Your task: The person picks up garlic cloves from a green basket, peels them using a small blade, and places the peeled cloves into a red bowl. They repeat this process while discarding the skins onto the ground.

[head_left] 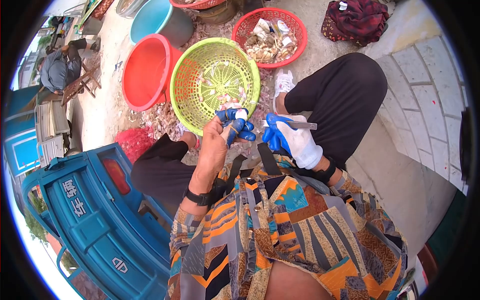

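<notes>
My left hand (222,132), with blue coverings on its fingers, is closed on a white garlic clove (241,114). Just to its right, my right hand (295,139) wears a white and blue glove and grips a small metal knife (302,125), which lies across the fingers. Both hands are held above my lap, near the rim of a yellow-green plastic basket (176,100). Some pale and pinkish cloves (232,99) lie in the bottom of that basket.
A red basket (301,47) of garlic, a red tub (145,70) and a blue bucket (172,30) stand beyond. Peelings litter the ground. A blue vehicle (100,220) is at left, a red mesh bag (134,144) beside it. Another person (57,70) sits farther off.
</notes>
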A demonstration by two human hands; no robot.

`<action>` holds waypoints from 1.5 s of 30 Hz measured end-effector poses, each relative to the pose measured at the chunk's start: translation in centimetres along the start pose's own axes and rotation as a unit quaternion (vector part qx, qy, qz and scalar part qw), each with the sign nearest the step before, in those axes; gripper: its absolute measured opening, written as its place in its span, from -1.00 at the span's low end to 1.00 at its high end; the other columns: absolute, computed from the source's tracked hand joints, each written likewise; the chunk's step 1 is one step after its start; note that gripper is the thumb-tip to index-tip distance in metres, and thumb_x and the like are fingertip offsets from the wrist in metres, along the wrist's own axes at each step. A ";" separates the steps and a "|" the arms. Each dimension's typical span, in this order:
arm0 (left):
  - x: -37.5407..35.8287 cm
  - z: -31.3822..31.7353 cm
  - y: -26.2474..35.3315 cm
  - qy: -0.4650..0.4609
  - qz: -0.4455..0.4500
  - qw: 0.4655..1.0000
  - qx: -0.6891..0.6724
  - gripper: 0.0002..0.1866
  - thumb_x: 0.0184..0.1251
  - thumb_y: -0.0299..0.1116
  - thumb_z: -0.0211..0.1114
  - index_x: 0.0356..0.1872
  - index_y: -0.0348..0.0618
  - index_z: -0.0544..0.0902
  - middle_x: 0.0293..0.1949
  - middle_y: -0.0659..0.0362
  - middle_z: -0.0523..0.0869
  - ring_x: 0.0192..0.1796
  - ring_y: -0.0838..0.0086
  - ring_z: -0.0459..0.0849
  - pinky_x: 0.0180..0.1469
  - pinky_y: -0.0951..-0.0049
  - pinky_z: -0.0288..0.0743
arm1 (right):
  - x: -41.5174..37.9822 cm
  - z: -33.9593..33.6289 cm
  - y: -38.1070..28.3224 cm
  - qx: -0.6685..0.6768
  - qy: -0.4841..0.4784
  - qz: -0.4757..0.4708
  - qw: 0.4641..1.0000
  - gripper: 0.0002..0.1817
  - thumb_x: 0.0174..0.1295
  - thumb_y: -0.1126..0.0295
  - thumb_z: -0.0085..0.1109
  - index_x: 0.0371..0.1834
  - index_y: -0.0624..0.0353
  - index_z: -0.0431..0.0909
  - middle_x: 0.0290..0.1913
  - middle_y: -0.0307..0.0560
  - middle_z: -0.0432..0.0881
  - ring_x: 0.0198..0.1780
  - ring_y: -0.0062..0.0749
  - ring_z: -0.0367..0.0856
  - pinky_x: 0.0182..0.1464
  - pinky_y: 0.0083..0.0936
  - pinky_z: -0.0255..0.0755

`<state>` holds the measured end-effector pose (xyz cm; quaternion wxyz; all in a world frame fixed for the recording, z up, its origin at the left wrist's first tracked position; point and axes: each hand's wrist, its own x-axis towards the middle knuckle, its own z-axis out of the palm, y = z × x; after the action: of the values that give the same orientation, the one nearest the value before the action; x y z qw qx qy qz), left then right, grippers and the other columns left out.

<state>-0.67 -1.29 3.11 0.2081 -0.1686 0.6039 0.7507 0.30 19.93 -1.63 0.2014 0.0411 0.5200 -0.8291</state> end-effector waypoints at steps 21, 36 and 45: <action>-1.6 1.8 -0.6 -0.006 0.081 0.973 0.216 -0.83 0.44 -0.54 0.28 -0.01 -0.26 0.70 -0.20 0.23 0.78 -0.23 0.69 0.64 -0.15 0.58 0.54 | -0.2 -1.1 0.2 -0.040 -0.066 0.043 0.996 -0.68 0.59 0.30 -0.11 0.15 0.28 0.55 -0.37 -0.10 0.75 -0.53 -0.52 0.66 -0.47 -0.57 0.52; -1.2 1.0 0.2 -0.003 0.039 0.999 0.006 -0.70 0.50 -0.36 0.29 0.14 -0.28 0.66 -0.16 0.19 0.76 -0.23 0.53 0.74 -0.17 0.52 0.63 | -0.9 0.5 -0.6 -0.079 0.012 -0.013 0.997 -0.71 0.51 0.28 0.13 -0.06 0.30 0.71 -0.35 -0.17 0.76 -0.47 -0.68 0.58 -0.42 -0.66 0.45; -1.7 0.1 -0.9 -0.058 -0.016 0.998 0.015 -0.67 0.49 -0.41 0.29 0.20 -0.27 0.62 -0.09 0.20 0.77 -0.20 0.59 0.72 -0.18 0.55 0.64 | -0.5 -1.3 0.6 0.066 -0.103 0.026 0.992 -0.66 0.55 0.33 0.05 0.17 0.39 0.57 -0.22 0.01 0.76 -0.32 -0.57 0.67 -0.27 -0.63 0.56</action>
<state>1.28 -1.24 3.22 0.2571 -0.1310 0.5991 0.7469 0.80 20.99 -2.62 0.2723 -0.0180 0.4394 -0.8559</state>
